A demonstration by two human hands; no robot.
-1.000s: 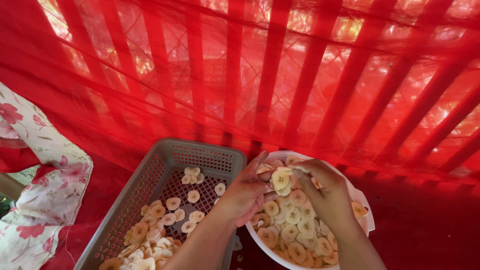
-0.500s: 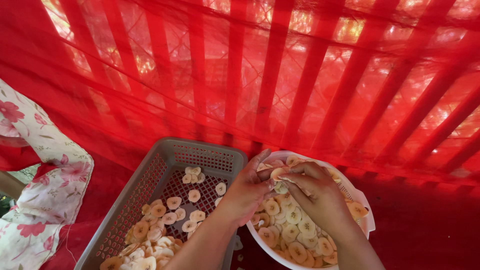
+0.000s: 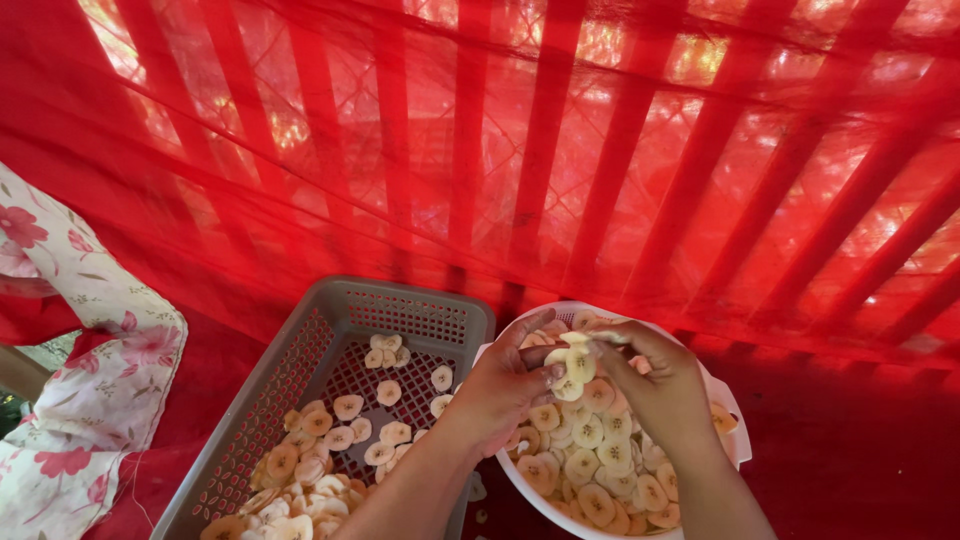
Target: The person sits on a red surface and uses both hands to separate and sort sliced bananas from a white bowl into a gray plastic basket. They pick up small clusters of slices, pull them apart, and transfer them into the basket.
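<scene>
Head view: left hand (image 3: pixel 505 385) and right hand (image 3: pixel 655 385) pinched together on a clump of banana slices (image 3: pixel 577 358) over white bowl (image 3: pixel 728 420). Bowl near full; grey basket (image 3: pixel 420 310) alongside left, bottom partly covered with separated slices (image 3: pixel 330 435).

Two hands (image 3: pixel 590 385), one grey basket (image 3: pixel 400 310), one white bowl (image 3: pixel 730 440), and too many banana slices (image 3: pixel 590 440) to count.

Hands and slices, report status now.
Left hand and right hand pinch a clump of pale slices above the white bowl. Grey basket beside it, part filled. Nothing between.
</scene>
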